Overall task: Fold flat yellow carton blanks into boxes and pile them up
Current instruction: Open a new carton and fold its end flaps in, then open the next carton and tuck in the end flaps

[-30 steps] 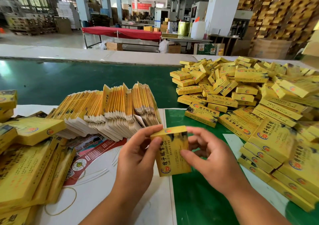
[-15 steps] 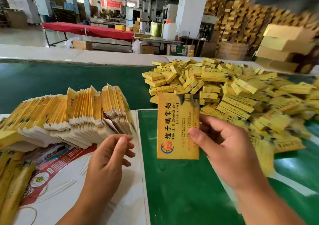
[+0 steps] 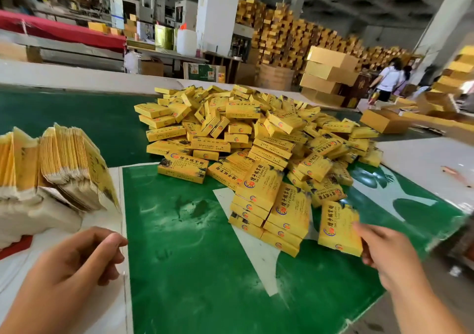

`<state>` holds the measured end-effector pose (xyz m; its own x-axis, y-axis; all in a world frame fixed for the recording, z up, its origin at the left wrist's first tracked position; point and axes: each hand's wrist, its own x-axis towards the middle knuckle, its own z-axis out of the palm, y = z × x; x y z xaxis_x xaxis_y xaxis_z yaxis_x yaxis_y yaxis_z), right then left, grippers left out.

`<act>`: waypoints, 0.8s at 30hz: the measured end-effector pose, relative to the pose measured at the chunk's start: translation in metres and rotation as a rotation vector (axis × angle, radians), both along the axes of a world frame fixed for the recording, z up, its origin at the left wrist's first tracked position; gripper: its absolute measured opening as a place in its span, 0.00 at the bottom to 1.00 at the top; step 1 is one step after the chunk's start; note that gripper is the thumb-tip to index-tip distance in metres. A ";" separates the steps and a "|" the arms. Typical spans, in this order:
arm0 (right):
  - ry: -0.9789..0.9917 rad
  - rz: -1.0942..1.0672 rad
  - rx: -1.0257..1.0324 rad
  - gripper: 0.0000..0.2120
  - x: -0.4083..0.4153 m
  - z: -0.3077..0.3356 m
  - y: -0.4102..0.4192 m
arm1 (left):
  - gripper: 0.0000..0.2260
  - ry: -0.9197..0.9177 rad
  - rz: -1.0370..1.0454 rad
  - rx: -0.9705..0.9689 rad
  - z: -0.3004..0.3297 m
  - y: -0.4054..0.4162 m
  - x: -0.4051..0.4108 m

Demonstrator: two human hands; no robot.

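A folded yellow box [image 3: 338, 227] with red lettering is held by my right hand [image 3: 384, 251] at its lower right corner, just right of a neat stack of boxes [image 3: 272, 210]. Behind that stack spreads a big heap of folded yellow boxes [image 3: 256, 133] over the green table [image 3: 184, 256]. A thick bundle of flat yellow blanks [image 3: 61, 164] stands on edge at the left. My left hand [image 3: 74, 264] hovers below the blanks, fingers loosely curled, holding nothing.
White sheets [image 3: 423, 159] cover the table's right side and the strip under my left hand. Brown cartons [image 3: 328, 77] and an open carton [image 3: 384, 121] stand beyond the heap. People [image 3: 389, 80] stand at the far right. Stacked boxes line the back wall.
My right hand has carried the folded box from the middle out to the right, beside the stack. My left hand has let go and dropped lower left. The view has swung right.
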<state>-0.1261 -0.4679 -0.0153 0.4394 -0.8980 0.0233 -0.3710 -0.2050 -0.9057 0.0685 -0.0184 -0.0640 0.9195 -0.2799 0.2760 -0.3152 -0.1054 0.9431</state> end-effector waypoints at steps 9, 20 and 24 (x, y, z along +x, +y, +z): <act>0.328 0.156 -0.103 0.08 0.021 -0.007 0.030 | 0.28 -0.008 -0.003 0.137 0.002 0.006 -0.003; 0.027 0.485 -0.634 0.06 0.067 0.053 0.136 | 0.08 -0.037 0.119 0.055 0.034 -0.008 -0.018; -0.038 0.761 -0.615 0.13 0.127 0.046 0.210 | 0.09 -0.027 0.262 -0.027 0.034 -0.008 -0.019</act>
<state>0.0007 -0.2576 0.0309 0.8856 -0.2009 0.4187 0.0835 -0.8180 -0.5691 0.0497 -0.0259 -0.0304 0.9518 -0.0257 0.3056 -0.3057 -0.1615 0.9383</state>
